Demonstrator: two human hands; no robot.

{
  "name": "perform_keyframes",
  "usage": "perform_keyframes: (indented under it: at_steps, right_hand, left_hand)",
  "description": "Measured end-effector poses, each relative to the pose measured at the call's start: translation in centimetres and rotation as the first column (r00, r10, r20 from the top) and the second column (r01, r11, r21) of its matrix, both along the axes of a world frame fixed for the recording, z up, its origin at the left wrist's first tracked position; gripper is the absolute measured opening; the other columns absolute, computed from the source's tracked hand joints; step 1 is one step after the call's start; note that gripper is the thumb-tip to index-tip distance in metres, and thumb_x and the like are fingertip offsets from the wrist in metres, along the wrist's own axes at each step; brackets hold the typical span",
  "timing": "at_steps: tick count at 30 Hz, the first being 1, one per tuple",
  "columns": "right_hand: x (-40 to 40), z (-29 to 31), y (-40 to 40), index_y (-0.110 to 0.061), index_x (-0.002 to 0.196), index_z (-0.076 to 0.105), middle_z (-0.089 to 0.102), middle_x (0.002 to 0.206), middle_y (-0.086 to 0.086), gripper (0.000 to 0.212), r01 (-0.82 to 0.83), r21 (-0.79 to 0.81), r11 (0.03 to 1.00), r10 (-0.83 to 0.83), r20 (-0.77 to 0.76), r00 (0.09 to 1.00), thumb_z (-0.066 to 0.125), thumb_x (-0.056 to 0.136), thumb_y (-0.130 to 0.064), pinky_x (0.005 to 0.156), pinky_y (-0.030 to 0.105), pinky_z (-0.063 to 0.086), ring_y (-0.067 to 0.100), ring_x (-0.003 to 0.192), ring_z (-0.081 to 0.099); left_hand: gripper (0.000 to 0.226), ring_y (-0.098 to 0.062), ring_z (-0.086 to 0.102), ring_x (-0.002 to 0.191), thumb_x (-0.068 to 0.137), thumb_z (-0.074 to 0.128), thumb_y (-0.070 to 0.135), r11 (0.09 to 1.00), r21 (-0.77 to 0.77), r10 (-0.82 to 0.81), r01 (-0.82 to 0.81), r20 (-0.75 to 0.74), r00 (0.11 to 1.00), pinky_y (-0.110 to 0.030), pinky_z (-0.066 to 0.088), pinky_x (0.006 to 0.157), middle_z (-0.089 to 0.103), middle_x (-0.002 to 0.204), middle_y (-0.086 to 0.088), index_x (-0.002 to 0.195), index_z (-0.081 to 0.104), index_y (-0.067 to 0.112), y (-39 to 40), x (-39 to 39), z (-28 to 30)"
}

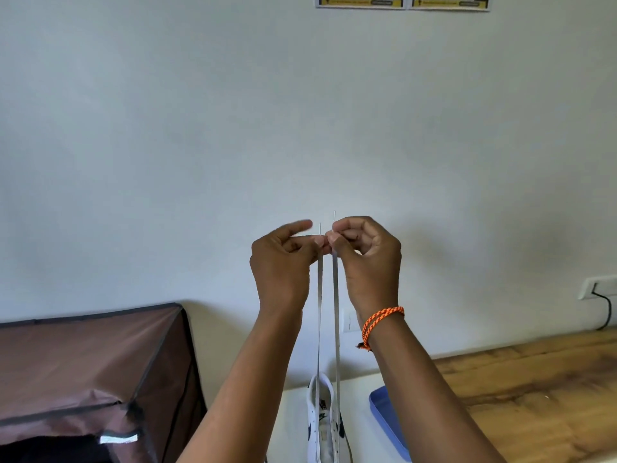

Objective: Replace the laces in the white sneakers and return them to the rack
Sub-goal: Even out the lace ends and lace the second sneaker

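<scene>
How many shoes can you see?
1. One white sneaker sits on the white table at the bottom, below the hands, its lace pulled up. A second shoe may be hidden out of frame.

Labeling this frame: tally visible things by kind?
White sneaker: 1
Lace ends: 2
Blue tray: 1
Brown fabric rack: 1
Orange wristband: 1
Wall posters: 2
Total: 8

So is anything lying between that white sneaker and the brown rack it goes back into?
Nothing visible does. The white sneaker with dark markings stands on the white surface just right of the brown fabric-covered rack, though the left forearm crosses the gap between them.
</scene>
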State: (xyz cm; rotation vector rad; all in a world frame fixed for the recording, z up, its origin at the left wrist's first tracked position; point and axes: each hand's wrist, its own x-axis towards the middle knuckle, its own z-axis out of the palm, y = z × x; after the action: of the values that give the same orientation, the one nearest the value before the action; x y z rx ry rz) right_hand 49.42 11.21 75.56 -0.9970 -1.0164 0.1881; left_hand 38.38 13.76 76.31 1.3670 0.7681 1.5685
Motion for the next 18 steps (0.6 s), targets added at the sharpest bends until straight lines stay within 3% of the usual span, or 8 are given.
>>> perform_keyframes:
  at_steps: [3,7,12,18]
  right_hand:
    - [0.2,0.0,0.4,-0.018,0.099,0.075,0.079,0.081,-0.003,0.019,0.013,0.004,1.0,-0.013,-0.031,0.999,0.078,0.087,-0.003,0.084,0.041,0.063,0.016,0.078,0.077]
    - [0.2,-0.3,0.9,-0.015,0.091,0.081,0.079,0.08,-0.003,0.009,0.0,0.026,1.0,0.001,-0.056,0.998,0.08,0.088,-0.006,0.08,0.045,0.065,0.019,0.078,0.077]
    - [0.1,-0.5,1.4,-0.01,0.093,0.082,0.079,0.081,0.003,0.007,-0.072,0.044,0.996,0.075,-0.073,0.995,0.076,0.093,-0.009,0.076,0.041,0.066,0.024,0.078,0.077]
    - [0.5,-1.3,2.4,-0.008,0.093,0.079,0.076,0.082,0.007,0.009,-0.114,0.019,0.993,0.115,-0.065,0.991,0.071,0.097,-0.01,0.066,0.032,0.06,0.02,0.072,0.073]
  left_hand:
    - [0.011,-0.025,0.081,0.082,0.092,0.075,-0.003,1.0,-0.016,-0.021,0.021,0.03,0.999,-0.043,0.064,0.092,0.081,0.084,-0.011,0.098,0.08,0.005,0.3,0.1,0.1]
    - [0.006,-0.024,0.079,0.083,0.095,0.075,0.001,0.997,-0.057,-0.052,0.058,0.095,0.994,-0.039,0.064,0.088,0.08,0.092,-0.011,0.097,0.079,0.004,1.0,0.4,0.4]
    - [0.011,-0.032,0.078,0.096,0.096,0.075,0.005,0.983,-0.098,-0.141,0.154,0.126,0.982,-0.041,0.064,0.092,0.081,0.1,-0.013,0.104,0.08,0.001,1.6,0.7,0.4]
    - [0.014,-0.029,0.077,0.092,0.097,0.073,0.007,0.973,-0.096,-0.192,0.209,0.163,0.968,-0.041,0.065,0.085,0.079,0.101,-0.013,0.109,0.077,-0.001,2.4,0.7,-0.3]
